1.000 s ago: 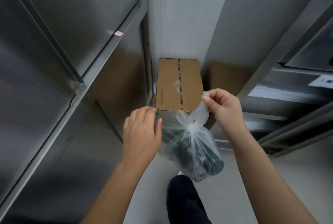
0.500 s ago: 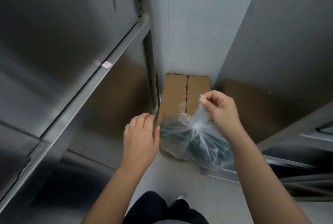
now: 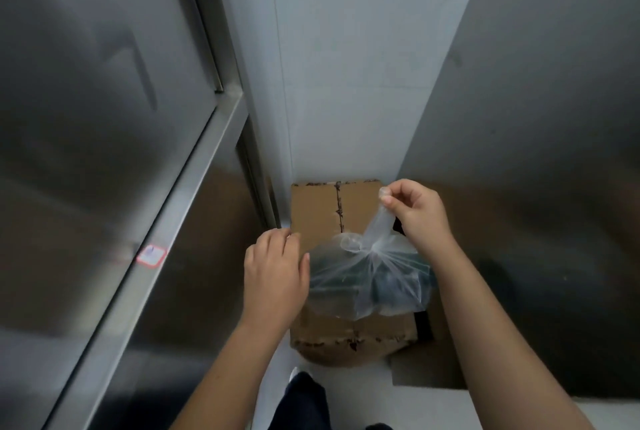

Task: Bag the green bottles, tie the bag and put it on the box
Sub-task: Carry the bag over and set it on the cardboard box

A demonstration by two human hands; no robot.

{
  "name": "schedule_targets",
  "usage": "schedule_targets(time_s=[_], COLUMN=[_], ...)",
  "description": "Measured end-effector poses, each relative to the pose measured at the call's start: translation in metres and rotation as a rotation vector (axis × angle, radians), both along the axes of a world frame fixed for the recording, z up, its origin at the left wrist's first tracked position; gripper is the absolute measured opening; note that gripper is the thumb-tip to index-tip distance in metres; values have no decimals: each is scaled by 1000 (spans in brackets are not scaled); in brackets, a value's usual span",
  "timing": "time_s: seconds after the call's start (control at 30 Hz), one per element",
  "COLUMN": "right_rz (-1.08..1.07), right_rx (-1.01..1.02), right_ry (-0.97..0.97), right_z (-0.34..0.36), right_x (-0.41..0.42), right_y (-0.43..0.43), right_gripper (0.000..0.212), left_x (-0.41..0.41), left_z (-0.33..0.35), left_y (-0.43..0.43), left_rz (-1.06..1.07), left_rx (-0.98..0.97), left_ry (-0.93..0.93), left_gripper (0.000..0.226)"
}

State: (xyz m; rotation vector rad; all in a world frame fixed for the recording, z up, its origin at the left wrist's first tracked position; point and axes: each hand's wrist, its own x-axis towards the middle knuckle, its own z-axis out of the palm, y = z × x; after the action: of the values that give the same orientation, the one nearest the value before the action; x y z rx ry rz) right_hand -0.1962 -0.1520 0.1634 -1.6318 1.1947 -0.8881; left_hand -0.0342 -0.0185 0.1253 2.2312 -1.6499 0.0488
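Steel cabinets [image 3: 104, 152] flank a narrow gap where a cardboard box [image 3: 318, 211] stands against a white wall [image 3: 346, 66]. A knotted clear bag [image 3: 370, 280] of green bottles [image 3: 388, 286] sits over the box top. The right hand [image 3: 417, 213] pinches the bag's twisted tail above the knot; the left hand [image 3: 275, 277], fingers loosely curled and gripping nothing, rests against the bag's side.
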Motion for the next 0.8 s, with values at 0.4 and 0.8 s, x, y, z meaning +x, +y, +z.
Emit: schedule_targets(time_s=[0.4, 0.8], right_rz=[57, 25], right_rx=[110, 149], right_ry=[-82, -66], right_z=[-25, -71], right_x=[73, 118], right_y=[-109, -212], right_gripper=[17, 25], left_x=[37, 67], left_z=[7, -12], left_y=[-103, -174], left_rz=[63, 126], left_rx=[-65, -31], left_ry=[42, 6], left_gripper=[28, 26])
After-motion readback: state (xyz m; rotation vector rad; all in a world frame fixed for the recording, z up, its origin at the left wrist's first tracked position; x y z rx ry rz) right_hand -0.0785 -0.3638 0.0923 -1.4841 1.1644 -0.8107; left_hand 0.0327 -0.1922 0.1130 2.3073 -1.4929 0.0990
